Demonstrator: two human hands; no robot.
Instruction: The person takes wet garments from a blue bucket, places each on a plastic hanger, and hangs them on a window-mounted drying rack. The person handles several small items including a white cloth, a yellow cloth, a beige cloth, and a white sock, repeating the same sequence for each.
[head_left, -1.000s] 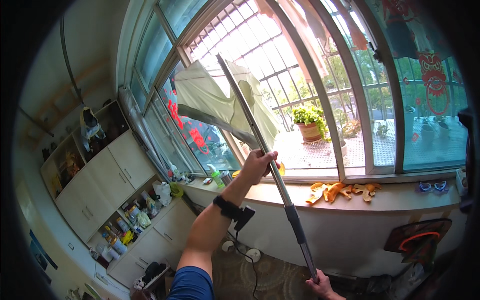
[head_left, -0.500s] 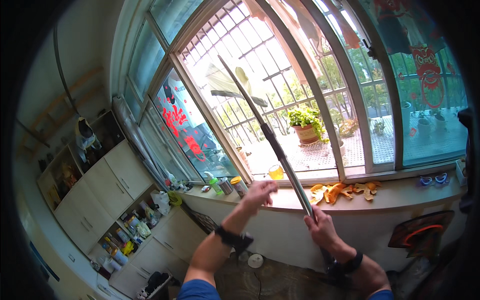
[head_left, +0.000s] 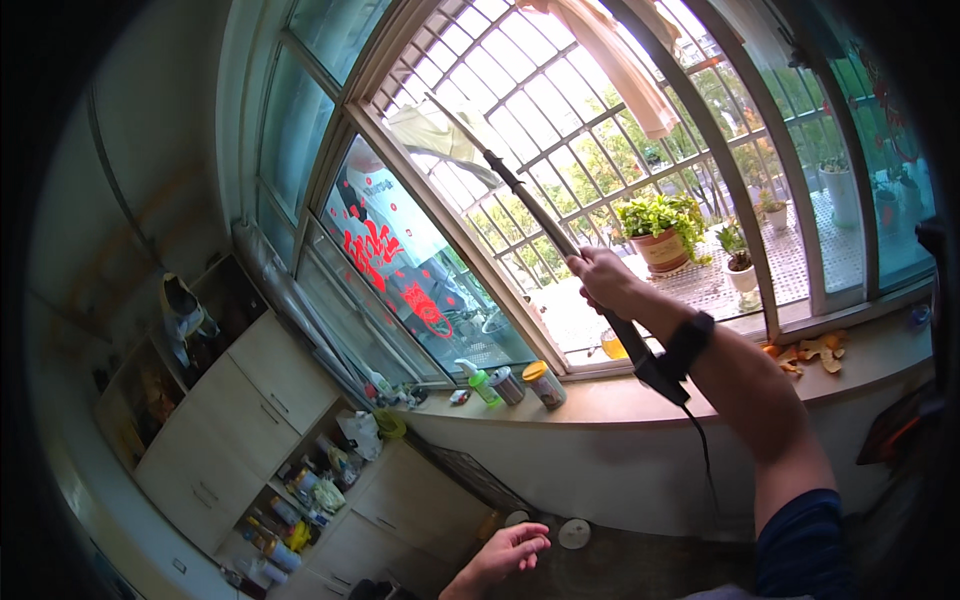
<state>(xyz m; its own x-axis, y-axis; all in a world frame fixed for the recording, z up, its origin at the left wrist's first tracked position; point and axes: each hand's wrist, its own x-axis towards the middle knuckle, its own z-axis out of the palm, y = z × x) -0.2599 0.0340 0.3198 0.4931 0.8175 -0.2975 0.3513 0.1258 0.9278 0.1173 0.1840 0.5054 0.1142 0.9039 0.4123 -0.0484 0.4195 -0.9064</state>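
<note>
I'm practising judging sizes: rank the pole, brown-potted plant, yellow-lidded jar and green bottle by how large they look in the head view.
1. Pole, by length
2. Brown-potted plant
3. Yellow-lidded jar and green bottle: too alike to rank apart

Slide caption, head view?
Right hand grips a pole angled up at an open window, pale cloth near its tip; left hand empty.

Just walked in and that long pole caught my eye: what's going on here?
A person's right hand grips a long pole, angled up toward the open window. Its far end appears near a pale cloth; whether they touch is unclear. The left hand is empty, lower down.
</note>
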